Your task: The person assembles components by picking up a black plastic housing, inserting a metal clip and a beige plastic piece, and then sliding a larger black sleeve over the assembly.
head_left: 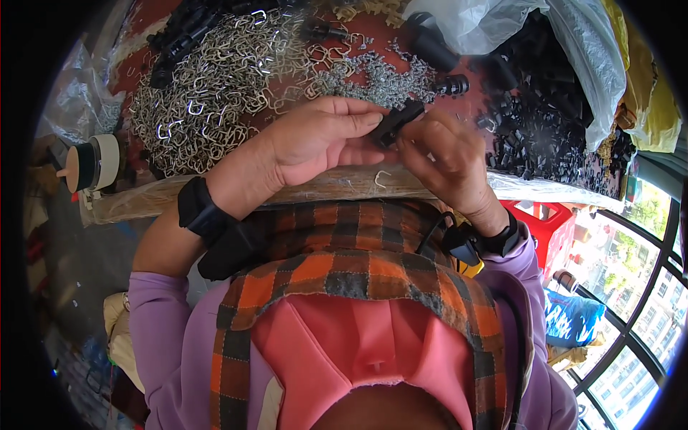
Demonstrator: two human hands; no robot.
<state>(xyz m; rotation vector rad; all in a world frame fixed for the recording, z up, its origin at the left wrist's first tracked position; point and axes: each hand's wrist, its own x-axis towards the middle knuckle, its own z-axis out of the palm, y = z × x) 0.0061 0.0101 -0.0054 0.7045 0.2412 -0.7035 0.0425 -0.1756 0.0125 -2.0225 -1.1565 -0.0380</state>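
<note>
Between my two hands, just above the near edge of the table, is a short black plastic part (396, 123) with a blocky, stepped shape. My left hand (322, 140) grips its left end, thumb on top and fingers below. My right hand (449, 152) is closed at the part's right end, with curled fingertips against it. A small pale glint shows between the right fingers; what it is I cannot make out. Below the hands, a bent metal hook (382, 178) lies on the table's wrapped front edge.
A big heap of U-shaped metal hooks (208, 93) covers the table's left. Small silvery pieces (383, 77) lie behind my hands, and small black pieces (534, 132) at the right. Plastic bags (588, 64) hang over the back right. A red crate (541, 229) stands right of me.
</note>
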